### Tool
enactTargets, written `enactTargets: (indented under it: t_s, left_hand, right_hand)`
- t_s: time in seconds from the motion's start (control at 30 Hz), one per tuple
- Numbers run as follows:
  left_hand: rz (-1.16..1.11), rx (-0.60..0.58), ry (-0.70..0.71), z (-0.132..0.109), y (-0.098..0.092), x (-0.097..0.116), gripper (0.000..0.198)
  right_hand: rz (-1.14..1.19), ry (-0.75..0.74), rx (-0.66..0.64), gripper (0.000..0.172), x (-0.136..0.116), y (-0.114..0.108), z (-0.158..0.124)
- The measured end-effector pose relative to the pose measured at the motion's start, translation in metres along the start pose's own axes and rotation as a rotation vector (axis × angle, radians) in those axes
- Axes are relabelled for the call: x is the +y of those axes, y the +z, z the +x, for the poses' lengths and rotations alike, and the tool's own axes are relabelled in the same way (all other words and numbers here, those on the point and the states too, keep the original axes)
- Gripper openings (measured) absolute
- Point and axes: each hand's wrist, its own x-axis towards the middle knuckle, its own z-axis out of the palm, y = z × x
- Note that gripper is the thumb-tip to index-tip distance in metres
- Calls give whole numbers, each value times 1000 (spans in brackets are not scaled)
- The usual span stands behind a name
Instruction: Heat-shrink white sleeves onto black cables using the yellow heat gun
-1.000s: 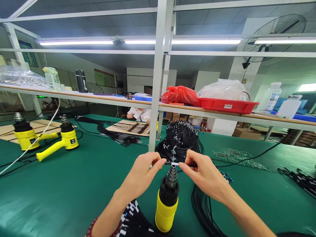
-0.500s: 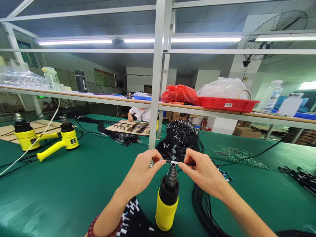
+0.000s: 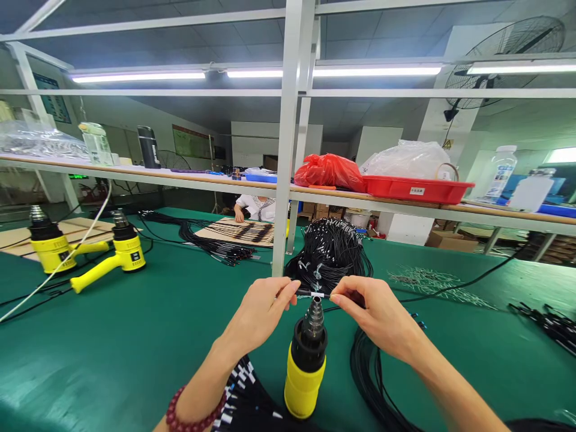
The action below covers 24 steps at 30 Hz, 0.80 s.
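Note:
A thin black cable with a white sleeve (image 3: 317,294) is stretched level between my two hands. My left hand (image 3: 262,312) pinches it at the left, and my right hand (image 3: 373,309) pinches its other side. Right under the sleeve stands an upright yellow heat gun (image 3: 305,366), its stepped metal nozzle pointing up. Black cables with white tags (image 3: 240,393) lie under my left forearm. A coil of black cable (image 3: 371,378) lies on the table below my right hand.
Behind my hands rises a big heap of black cables (image 3: 333,249). Two more yellow heat guns (image 3: 128,249) stand at the left. Thin wires (image 3: 441,285) are scattered at the right. A white post (image 3: 288,138) and shelf cross ahead. Someone (image 3: 256,208) sits across the green table.
My right hand has shifted slightly right along the cable, away from the white sleeve. The fingers of my left hand have rolled a little. The sleeve stays above the nozzle.

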Motion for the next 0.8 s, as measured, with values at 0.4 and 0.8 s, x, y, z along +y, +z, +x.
enactTargets:
  t_s: [0.4,0.8]
  left_hand:
    - [-100,41,1,-1,-2,5,21]
    - [-69,32,-6,2,1,0,40]
  right_hand:
    - [22,20,-13,19,3,-1,0]
    - [-42,-11,-17,24,2,-2,0]
